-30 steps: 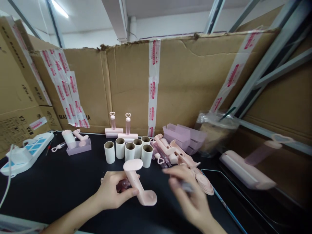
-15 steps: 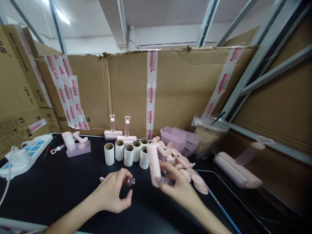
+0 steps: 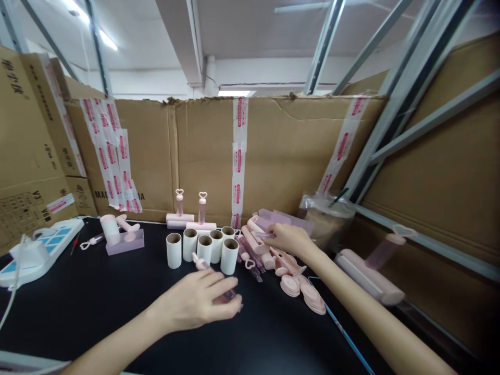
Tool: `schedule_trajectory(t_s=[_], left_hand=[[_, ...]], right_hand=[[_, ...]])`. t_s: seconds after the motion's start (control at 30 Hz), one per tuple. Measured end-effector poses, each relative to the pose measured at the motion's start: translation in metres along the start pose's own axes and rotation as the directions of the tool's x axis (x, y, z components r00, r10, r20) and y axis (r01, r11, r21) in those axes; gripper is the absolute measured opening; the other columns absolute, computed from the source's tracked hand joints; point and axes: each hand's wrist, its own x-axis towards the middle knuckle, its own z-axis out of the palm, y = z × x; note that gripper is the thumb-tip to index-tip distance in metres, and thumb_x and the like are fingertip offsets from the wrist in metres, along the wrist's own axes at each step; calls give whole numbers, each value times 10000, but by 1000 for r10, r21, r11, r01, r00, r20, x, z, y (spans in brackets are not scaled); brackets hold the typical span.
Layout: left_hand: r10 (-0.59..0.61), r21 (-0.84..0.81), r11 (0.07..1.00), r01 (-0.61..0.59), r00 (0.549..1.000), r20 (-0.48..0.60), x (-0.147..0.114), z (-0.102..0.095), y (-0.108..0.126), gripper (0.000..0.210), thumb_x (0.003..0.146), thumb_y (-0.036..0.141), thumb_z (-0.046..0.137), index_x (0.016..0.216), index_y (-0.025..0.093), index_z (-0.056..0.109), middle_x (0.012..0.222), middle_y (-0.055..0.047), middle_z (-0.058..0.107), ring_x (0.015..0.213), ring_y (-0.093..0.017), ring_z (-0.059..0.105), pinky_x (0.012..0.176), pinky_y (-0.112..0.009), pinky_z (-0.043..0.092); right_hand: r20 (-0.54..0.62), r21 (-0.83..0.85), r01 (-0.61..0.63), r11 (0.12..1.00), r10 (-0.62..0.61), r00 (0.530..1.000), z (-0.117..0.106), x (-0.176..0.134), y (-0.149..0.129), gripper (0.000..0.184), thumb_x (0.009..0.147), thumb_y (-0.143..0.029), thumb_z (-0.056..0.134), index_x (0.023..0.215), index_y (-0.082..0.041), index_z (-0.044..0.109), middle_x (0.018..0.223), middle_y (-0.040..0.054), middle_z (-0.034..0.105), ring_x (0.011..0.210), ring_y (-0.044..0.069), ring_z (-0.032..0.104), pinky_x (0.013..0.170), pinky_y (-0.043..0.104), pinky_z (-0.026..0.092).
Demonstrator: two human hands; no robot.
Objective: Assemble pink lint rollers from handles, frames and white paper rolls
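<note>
My left hand [image 3: 195, 301] is closed around a translucent purple handle [image 3: 200, 261], whose pale pink end sticks out above the knuckles; its other end shows by the fingertips, a little blurred. Farther right, my right hand [image 3: 288, 238] reaches over a heap of parts, its fingers closed on a small translucent purple piece [image 3: 264, 235]. Under those fingers lie pink cylinders [image 3: 254, 240]. A purple handle with a heart-shaped end [image 3: 249, 262] lies at the heap's near side. Between the hands stand several white paper rolls [image 3: 229, 256] with brown cores.
Pink round caps [image 3: 313, 298] lie stacked at the right, near a blue-edged strip [image 3: 347, 341]. Assembled rollers [image 3: 201, 226] stand by the cardboard wall [image 3: 203, 156]; another roller [image 3: 371, 276] is at far right. A lavender box [image 3: 125, 243] and a power strip [image 3: 58, 239] are left.
My right hand has moved back over the heap, and the pink cylinder is no longer upright in it. My left hand has shifted right and turned palm down with the handle.
</note>
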Motion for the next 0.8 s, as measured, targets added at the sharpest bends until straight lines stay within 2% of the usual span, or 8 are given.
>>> schedule_trajectory(t_s=[0.07,0.13,0.2,0.33,0.5,0.6,0.7,0.8], left_hand=[[18,6,1000,-18,1000,-26,24,-9,-7,228,927,109,401,1092,176,542,1005,-79,640,917,-172,587,865,-341,463],[47,44,998,-44,997,-55,48,-9,-15,234,935,103,370,1072,176,547,1042,-69,631,943,-177,577,892,-360,438],[71,103,992,-69,997,-20,70,1,-22,248,937,87,340,1036,158,556,1018,-62,633,898,-177,583,885,-374,433],[66,172,981,-89,988,136,99,39,-29,246,934,86,339,977,157,570,942,-71,638,904,-193,589,912,-401,405],[-5,175,984,-34,976,217,115,80,-31,210,909,70,396,954,139,589,909,-93,660,886,-204,616,898,-413,424],[-108,179,982,58,953,283,118,100,-32,193,894,69,436,1020,100,579,874,-119,662,772,-200,647,750,-379,499],[-198,181,973,142,917,347,117,114,-31,219,907,156,489,1108,93,548,938,-108,643,744,-178,645,649,-328,528],[-222,163,972,171,898,380,117,118,-28,212,898,236,537,1070,118,574,1006,-74,624,842,-177,627,737,-359,530]], right_hand=[[-5,-17,10,1000,-10,1000,3,1,2,197,718,-370,561,719,-219,688,759,80,716,766,266,657,584,290,388],[-14,-21,18,1000,-18,1000,6,0,4,213,742,-368,542,752,-214,690,786,88,718,784,267,660,598,296,397],[-27,-14,24,1000,-25,999,9,-1,5,246,772,-379,515,782,-206,689,808,96,718,793,264,662,603,297,403],[-72,12,24,1000,-23,997,12,-4,7,288,803,-402,491,856,-198,688,914,107,705,838,251,659,605,279,410],[-139,55,8,998,-1,990,10,-15,9,286,806,-375,488,936,-205,678,987,96,677,820,239,660,595,269,407],[-199,94,-9,995,27,980,6,-25,10,275,806,-356,481,922,-200,675,998,95,657,787,237,656,580,272,399],[-274,157,-16,988,59,960,5,-35,15,264,812,-361,461,832,-197,666,935,80,642,751,232,641,571,276,395],[-346,242,4,970,83,935,7,-43,23,303,828,-390,436,746,-183,641,821,77,619,714,221,614,608,291,421]])
